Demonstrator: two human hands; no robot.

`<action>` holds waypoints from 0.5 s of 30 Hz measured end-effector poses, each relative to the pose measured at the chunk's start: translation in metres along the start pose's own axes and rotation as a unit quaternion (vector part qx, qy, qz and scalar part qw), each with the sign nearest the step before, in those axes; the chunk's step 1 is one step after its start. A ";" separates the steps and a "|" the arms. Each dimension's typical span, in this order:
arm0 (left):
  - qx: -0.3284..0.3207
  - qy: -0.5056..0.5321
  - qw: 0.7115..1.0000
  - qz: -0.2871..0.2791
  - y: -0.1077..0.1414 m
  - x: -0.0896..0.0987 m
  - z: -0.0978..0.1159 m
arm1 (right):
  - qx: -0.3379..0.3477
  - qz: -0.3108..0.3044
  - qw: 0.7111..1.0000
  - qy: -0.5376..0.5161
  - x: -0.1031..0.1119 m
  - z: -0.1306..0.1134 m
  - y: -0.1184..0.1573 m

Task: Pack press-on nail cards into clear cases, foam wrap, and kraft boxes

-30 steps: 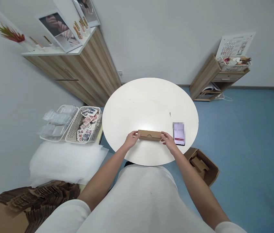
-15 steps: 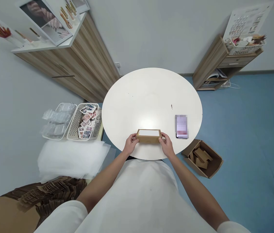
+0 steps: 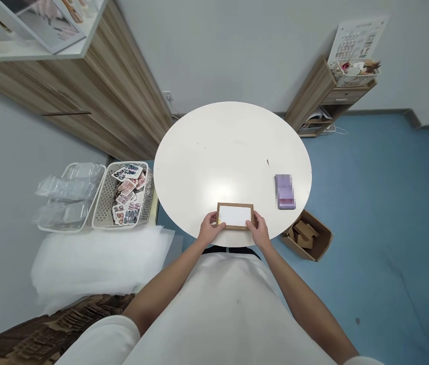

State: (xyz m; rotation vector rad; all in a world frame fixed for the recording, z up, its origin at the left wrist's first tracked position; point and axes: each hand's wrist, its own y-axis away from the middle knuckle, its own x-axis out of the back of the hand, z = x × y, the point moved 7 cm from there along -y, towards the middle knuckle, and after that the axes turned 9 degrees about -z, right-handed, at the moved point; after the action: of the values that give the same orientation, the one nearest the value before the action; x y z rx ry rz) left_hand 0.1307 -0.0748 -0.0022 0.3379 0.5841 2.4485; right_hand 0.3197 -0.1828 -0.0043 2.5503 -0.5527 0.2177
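A small brown cardboard box (image 3: 235,227) with a white label or panel on its upper face is held near the front edge of the round white table (image 3: 233,152). My left hand (image 3: 209,228) grips its left end, the thumb over the near left corner beside a small yellow mark. At the right end my right hand (image 3: 259,229) is closed on the box, its thumb on the near right edge. The fingers behind the box are partly hidden. To the right on the table lies a purple, pixelated flat object (image 3: 285,191).
Left of the table stand a white basket (image 3: 102,203) of printed cards and a basket of clear plastic packs (image 3: 72,187). White sheets (image 3: 100,258) and stacked brown cardboard (image 3: 58,329) are nearer. An open carton (image 3: 322,241) with cardboard pieces sits on the floor at right.
The box has tipped so that its white upper face shows more fully toward me. Both hands have stayed on its ends, their thumbs now over the near edge. The camera view has shifted slightly.
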 end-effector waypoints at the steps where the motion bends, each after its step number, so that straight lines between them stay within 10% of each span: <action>1: -0.005 -0.002 1.000 -0.001 -0.002 0.001 0.001 | 0.000 -0.001 1.000 0.003 0.000 -0.001 -0.002; 15: 0.067 -0.195 0.977 -0.059 -0.022 0.014 0.016 | -0.061 0.006 0.996 0.072 0.017 -0.020 -0.022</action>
State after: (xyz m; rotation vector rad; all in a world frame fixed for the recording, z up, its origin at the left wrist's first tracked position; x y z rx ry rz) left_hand 0.1366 -0.0450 0.0028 0.7944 0.5769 2.1523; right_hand 0.3431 -0.1607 0.0072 2.3912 -0.5099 0.3585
